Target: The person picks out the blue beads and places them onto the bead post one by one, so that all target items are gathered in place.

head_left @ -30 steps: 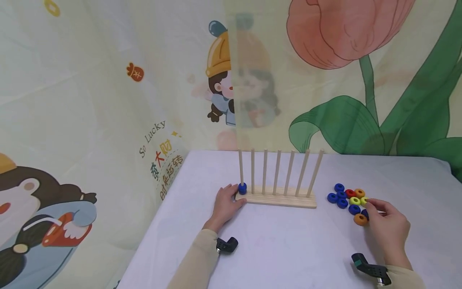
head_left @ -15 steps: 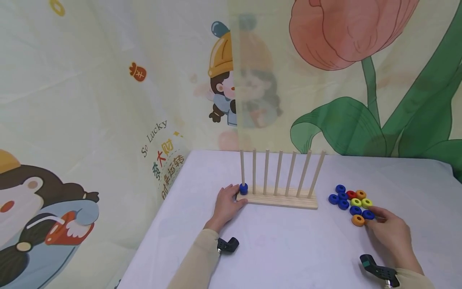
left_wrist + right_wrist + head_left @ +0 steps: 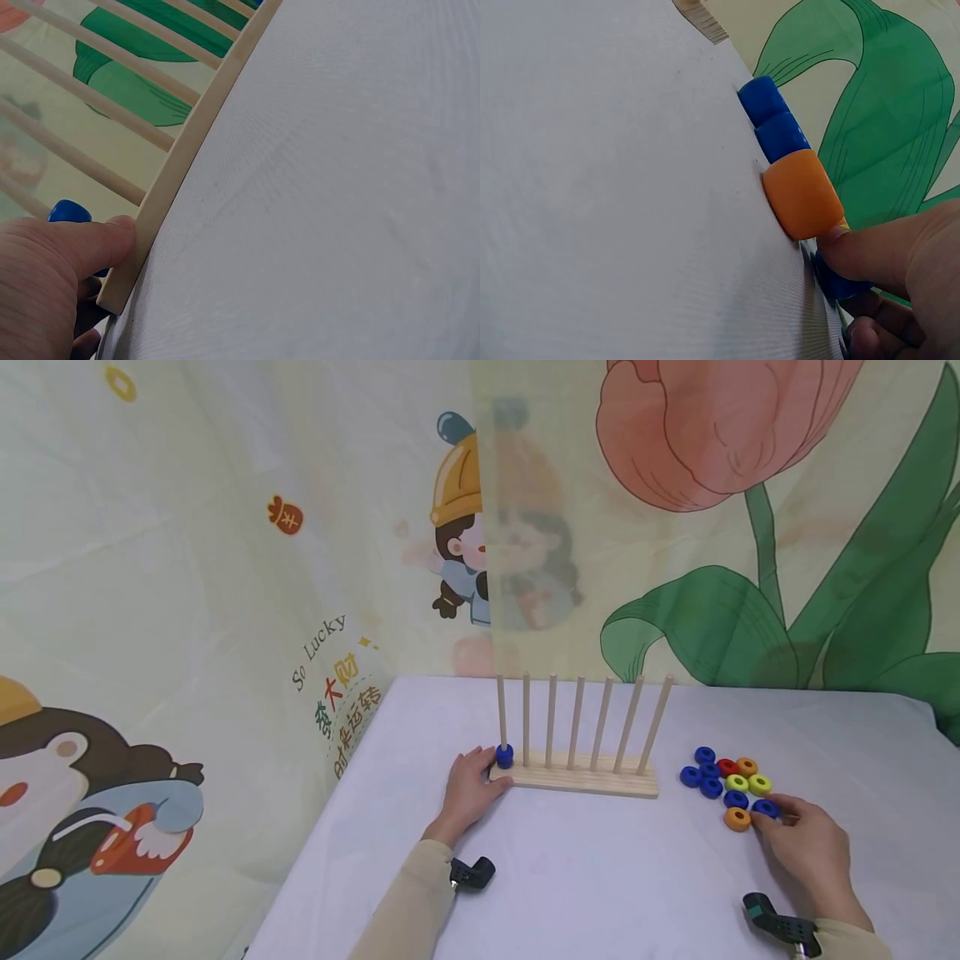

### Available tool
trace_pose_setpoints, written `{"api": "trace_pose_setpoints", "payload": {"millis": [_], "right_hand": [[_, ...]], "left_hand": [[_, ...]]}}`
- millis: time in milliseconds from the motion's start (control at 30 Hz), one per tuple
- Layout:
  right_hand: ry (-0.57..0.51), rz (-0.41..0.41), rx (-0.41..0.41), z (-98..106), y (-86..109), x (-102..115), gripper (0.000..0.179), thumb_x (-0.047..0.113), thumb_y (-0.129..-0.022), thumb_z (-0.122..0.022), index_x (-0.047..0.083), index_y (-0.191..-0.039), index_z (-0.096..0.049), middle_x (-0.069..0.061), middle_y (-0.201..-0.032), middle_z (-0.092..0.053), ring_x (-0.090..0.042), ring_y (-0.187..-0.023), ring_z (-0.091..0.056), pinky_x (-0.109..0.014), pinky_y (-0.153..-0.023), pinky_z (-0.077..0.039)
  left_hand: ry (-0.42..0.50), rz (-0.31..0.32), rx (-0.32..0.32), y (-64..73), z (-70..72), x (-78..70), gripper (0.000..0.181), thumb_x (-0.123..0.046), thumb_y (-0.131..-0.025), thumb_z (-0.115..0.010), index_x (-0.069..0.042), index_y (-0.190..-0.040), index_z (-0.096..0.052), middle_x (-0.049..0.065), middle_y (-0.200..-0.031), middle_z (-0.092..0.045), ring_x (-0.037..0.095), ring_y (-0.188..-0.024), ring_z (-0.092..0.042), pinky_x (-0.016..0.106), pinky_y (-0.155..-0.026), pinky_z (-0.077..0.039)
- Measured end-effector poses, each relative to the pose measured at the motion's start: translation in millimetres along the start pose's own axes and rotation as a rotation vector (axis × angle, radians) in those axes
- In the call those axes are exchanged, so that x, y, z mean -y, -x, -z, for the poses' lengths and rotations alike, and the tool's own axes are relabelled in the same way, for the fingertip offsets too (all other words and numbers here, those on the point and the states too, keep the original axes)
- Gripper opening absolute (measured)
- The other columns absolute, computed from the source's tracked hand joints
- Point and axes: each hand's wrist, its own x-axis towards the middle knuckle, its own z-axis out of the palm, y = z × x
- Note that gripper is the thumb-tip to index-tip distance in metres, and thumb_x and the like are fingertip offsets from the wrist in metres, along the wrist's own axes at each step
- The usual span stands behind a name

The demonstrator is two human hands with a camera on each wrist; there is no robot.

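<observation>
My left hand [image 3: 468,793] grips the left end of a wooden peg rack [image 3: 581,781], thumb along the front edge of its base and fingers around behind. Blue beads [image 3: 505,756] sit low on the rack's leftmost peg; the other pegs stand bare. In the left wrist view one blue bead [image 3: 70,211] shows past the thumb. Over at the right, my right hand [image 3: 813,843] pinches a blue bead [image 3: 836,279] between thumb and fingers, low at the tablecloth. An orange bead [image 3: 737,819] lies just left of that thumb.
Loose beads lie in a cluster right of the rack: several blue ones [image 3: 710,787], a red one [image 3: 727,767], two yellow ones [image 3: 759,785] and another orange one [image 3: 746,766]. A white cloth [image 3: 600,877] covers the table. Printed curtains [image 3: 337,527] hang behind and at the left.
My right hand has come down and back from beside the yellow bead to the blue bead at the cluster's near right. The near orange bead has shifted slightly left. My left hand stays put.
</observation>
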Motion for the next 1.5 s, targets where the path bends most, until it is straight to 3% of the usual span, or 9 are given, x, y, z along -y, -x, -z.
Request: {"api": "trace_pose_setpoints", "payload": {"millis": [400, 533, 667, 867, 1100, 1300, 1500], "right_hand": [[-0.119, -0.033, -0.112, 3.1, 0.1, 5.1, 0.055, 0.022, -0.1, -0.054, 0.0, -0.147, -0.038, -0.033, -0.141, -0.042, -0.05, -0.119, -0.047, -0.059, -0.095, -0.047], [-0.148, -0.033, -0.149, 2.3, 3.7, 10.5, 0.055, 0.027, -0.101, -0.05, 0.001, -0.148, -0.037, -0.032, -0.139, -0.044, -0.046, -0.114, -0.05, -0.039, -0.073, -0.053], [-0.178, 0.004, -0.176, 1.4, 9.7, 20.1, 0.056, 0.03, -0.1, -0.05, 0.003, -0.148, -0.037, -0.03, -0.138, -0.047, -0.04, -0.107, -0.052, -0.014, -0.055, -0.037], [-0.202, 0.065, -0.173, -0.4, 22.9, 40.9, 0.054, 0.028, -0.099, -0.055, 0.0, -0.143, -0.042, -0.028, -0.131, -0.052, -0.034, -0.095, -0.056, -0.011, -0.044, -0.039], [-0.228, 0.148, -0.089, -7.4, 35.0, 58.9, 0.051, 0.03, -0.096, -0.062, 0.0, -0.136, -0.05, -0.025, -0.122, -0.057, -0.021, -0.075, -0.058, -0.016, -0.048, -0.046], [-0.288, 0.161, 0.061, -19.3, 45.3, 71.7, 0.051, 0.035, -0.096, -0.06, 0.007, -0.137, -0.05, -0.02, -0.124, -0.057, -0.018, -0.074, -0.057, -0.019, -0.053, -0.049], [-0.298, 0.202, 0.136, -34.4, 52.0, 77.7, 0.051, 0.035, -0.095, -0.062, 0.008, -0.137, -0.051, -0.02, -0.128, -0.055, -0.019, -0.078, -0.055, -0.018, -0.054, -0.048]], "left_hand": [[-0.003, -0.013, -0.018, -0.6, -0.1, -2.0, 0.054, -0.023, -0.086, -0.074, 0.002, -0.131, -0.058, 0.017, -0.132, -0.061, 0.037, -0.133, -0.045, 0.056, -0.117, -0.021], [-0.003, -0.006, -0.015, -1.1, 0.4, -1.4, 0.054, -0.023, -0.086, -0.074, 0.001, -0.132, -0.058, 0.016, -0.133, -0.06, 0.037, -0.134, -0.045, 0.055, -0.117, -0.02], [0.0, 0.004, -0.015, -2.3, 0.7, -0.2, 0.054, -0.024, -0.086, -0.074, -0.001, -0.133, -0.058, 0.015, -0.134, -0.06, 0.036, -0.135, -0.044, 0.054, -0.118, -0.019], [0.004, 0.0, -0.023, -2.8, 1.0, 1.3, 0.054, -0.024, -0.086, -0.074, -0.001, -0.133, -0.058, 0.015, -0.134, -0.06, 0.036, -0.135, -0.044, 0.054, -0.118, -0.019], [0.011, 0.004, -0.024, -2.9, -1.9, 2.0, 0.054, -0.022, -0.086, -0.075, -0.001, -0.132, -0.059, 0.015, -0.133, -0.061, 0.036, -0.134, -0.044, 0.054, -0.118, -0.019], [0.008, 0.016, -0.021, -3.4, -5.0, 1.0, 0.054, -0.022, -0.086, -0.074, -0.001, -0.133, -0.058, 0.014, -0.134, -0.06, 0.035, -0.135, -0.044, 0.053, -0.119, -0.018], [0.006, 0.023, -0.01, -3.1, -5.8, -0.4, 0.055, -0.024, -0.087, -0.074, 0.0, -0.133, -0.057, 0.015, -0.134, -0.06, 0.035, -0.135, -0.043, 0.052, -0.119, -0.018]]}}
